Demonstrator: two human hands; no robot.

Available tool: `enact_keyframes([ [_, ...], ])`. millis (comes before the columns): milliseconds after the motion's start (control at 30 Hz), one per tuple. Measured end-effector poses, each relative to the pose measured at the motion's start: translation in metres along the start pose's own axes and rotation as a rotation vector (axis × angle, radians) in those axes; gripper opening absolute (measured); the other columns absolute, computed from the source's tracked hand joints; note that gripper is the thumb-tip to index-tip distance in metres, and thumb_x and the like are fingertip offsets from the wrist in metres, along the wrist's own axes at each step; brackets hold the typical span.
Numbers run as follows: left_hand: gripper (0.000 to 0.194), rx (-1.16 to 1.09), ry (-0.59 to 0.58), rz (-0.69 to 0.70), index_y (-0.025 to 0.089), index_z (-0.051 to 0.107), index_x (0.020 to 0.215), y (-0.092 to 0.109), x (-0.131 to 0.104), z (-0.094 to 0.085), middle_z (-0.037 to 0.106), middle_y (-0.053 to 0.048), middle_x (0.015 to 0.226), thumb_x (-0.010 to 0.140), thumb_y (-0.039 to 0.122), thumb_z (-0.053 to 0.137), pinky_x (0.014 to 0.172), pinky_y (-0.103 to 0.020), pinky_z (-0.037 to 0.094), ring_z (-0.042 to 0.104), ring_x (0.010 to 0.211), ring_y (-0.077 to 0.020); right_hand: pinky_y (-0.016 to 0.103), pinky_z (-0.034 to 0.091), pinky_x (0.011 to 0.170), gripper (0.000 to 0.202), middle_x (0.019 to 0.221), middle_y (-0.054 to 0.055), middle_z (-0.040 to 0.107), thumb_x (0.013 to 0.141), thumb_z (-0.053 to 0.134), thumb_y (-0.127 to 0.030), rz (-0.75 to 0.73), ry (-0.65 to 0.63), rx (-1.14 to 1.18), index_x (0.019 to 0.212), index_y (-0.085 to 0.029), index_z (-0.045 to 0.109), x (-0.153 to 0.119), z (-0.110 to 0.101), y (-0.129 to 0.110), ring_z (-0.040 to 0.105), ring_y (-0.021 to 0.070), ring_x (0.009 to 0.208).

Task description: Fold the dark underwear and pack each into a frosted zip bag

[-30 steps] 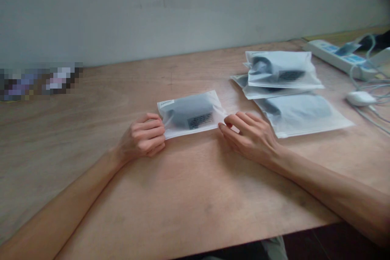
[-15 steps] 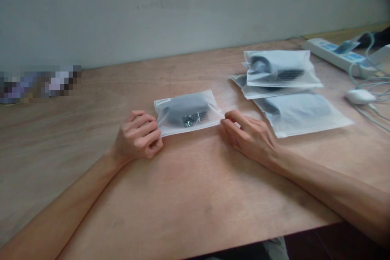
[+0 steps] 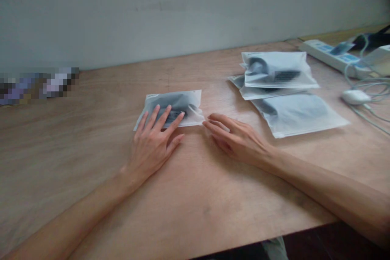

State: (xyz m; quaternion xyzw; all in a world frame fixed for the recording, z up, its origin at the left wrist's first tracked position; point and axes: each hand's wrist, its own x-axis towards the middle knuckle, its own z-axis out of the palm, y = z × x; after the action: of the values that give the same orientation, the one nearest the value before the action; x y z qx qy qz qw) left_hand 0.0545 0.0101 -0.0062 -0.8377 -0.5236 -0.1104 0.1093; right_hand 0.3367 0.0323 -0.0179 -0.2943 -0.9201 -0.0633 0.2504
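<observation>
A frosted plastic bag with something dark inside lies flat on the wooden table, left of the middle. Across its front part rests my left hand, its fingers spread and stretched out. My right hand is at the bag's right front corner, fingers slightly bent and apart, with the fingertips next to the corner. It holds nothing that I can see. Further right, a frosted bag lies on top of others, and another bag lies in front of them.
A white power strip stands at the back right, with a white adapter and looped cables before it. The wall rises behind the table. Blurred, pixelated items lie at the far left.
The bag has shifted left and turned a little. My left hand has opened from its curled grip and spread over the bag. My right hand has moved slightly left and let go of the corner.
</observation>
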Motion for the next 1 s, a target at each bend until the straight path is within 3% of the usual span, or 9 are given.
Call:
enact_keyframes([
  [167, 0.064, -0.02, -0.027, -0.076, 0.029, 0.037, 0.157, -0.017, 0.004, 0.004, 0.031, -0.009, 0.166, 0.101, 0.058, 0.044, 0.122, -0.063, 0.027, 0.024, 0.154, -0.0408, 0.038, 0.06, 0.08, 0.041, 0.133, 0.019, 0.059, 0.095, 0.05, -0.011, 0.032, -0.071, 0.037, 0.136, -0.015, 0.051, 0.0, -0.001, 0.002, 0.067, 0.0262, 0.103],
  [433, 0.055, 0.007, 0.019, -0.176, 0.027, 0.052, 0.148, -0.087, 0.018, 0.02, 0.04, -0.007, 0.162, 0.104, 0.055, 0.035, 0.122, -0.057, 0.028, 0.028, 0.153, -0.0375, 0.044, 0.056, 0.093, 0.034, 0.135, 0.02, 0.058, 0.097, 0.048, -0.011, 0.055, -0.149, 0.138, 0.13, -0.012, 0.058, 0.002, -0.003, 0.002, 0.062, 0.0292, 0.115],
  [567, 0.056, -0.006, 0.023, -0.15, 0.027, 0.051, 0.148, -0.106, 0.018, 0.025, 0.04, -0.008, 0.162, 0.103, 0.056, 0.037, 0.121, -0.061, 0.028, 0.027, 0.153, -0.0393, 0.046, 0.055, 0.095, 0.032, 0.132, 0.02, 0.06, 0.098, 0.047, -0.013, 0.062, -0.157, 0.162, 0.127, -0.011, 0.061, 0.004, -0.004, 0.001, 0.061, 0.0298, 0.118],
  [700, 0.058, -0.001, 0.066, -0.107, 0.025, 0.048, 0.15, -0.097, 0.017, 0.023, 0.035, -0.013, 0.163, 0.1, 0.054, 0.045, 0.118, -0.068, 0.027, 0.024, 0.153, -0.0435, 0.047, 0.055, 0.097, 0.033, 0.132, 0.019, 0.062, 0.098, 0.047, -0.013, 0.062, -0.154, 0.168, 0.128, -0.012, 0.061, 0.005, -0.005, 0.001, 0.059, 0.0299, 0.122],
  [833, 0.058, -0.037, 0.112, -0.056, 0.026, 0.041, 0.154, -0.068, 0.014, 0.016, 0.03, -0.012, 0.166, 0.1, 0.045, 0.051, 0.123, -0.063, 0.023, 0.022, 0.155, -0.0382, 0.047, 0.052, 0.104, 0.036, 0.138, 0.019, 0.061, 0.1, 0.048, -0.017, 0.065, -0.15, 0.146, 0.133, -0.012, 0.06, 0.004, -0.005, 0.002, 0.055, 0.0301, 0.13],
  [1000, 0.065, -0.172, -0.081, 0.061, 0.028, 0.034, 0.158, -0.031, 0.004, 0.01, 0.016, -0.012, 0.17, 0.1, 0.051, 0.051, 0.124, -0.063, 0.021, 0.011, 0.157, -0.0392, 0.058, 0.032, 0.122, 0.064, 0.161, 0.02, 0.038, 0.101, 0.052, -0.045, 0.094, -0.299, 0.145, 0.155, -0.013, 0.039, 0.004, -0.008, 0.001, 0.032, 0.035, 0.151],
])
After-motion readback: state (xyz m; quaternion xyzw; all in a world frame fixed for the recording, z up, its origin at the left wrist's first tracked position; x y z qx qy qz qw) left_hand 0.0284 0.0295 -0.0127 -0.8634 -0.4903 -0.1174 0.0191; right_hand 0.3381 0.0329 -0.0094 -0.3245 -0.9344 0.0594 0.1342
